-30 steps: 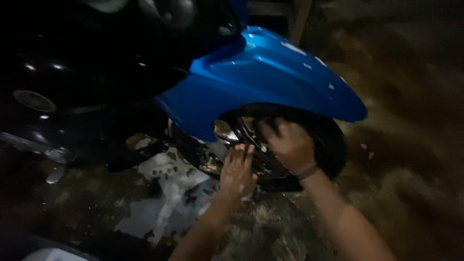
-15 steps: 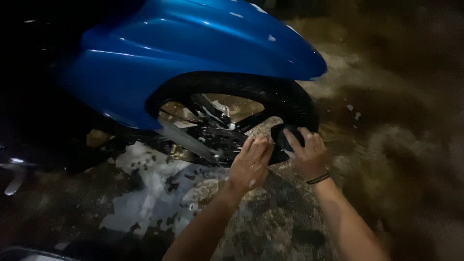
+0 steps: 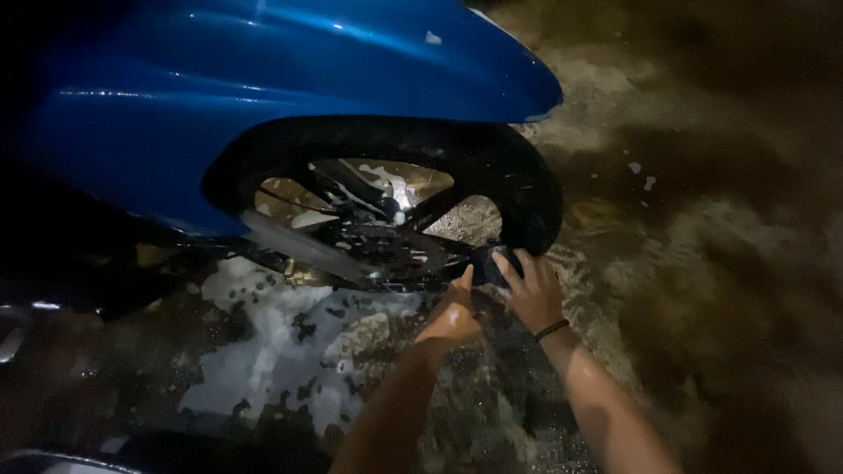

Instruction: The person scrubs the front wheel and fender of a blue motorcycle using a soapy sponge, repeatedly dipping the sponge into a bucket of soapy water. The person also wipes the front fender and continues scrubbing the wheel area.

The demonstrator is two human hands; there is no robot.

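Scrubbing the lower tyre of a motorcycle wheel on wet, foamy ground.

From left to right we count one blue mudguard (image 3: 290,79), one patch of white foam (image 3: 272,351), one black wheel (image 3: 395,219), and two hands. Our left hand (image 3: 452,316) presses, fingers together, at the rim's bottom edge; whether it grips anything we cannot tell. Our right hand (image 3: 531,290) is clamped on a dark sponge (image 3: 486,263) against the tyre. We judge washing mid-way; continued rubbing needs firm pressure.

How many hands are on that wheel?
2. The left hand presses at the black tyre's lower edge; the right hand beside it grips a dark object there.
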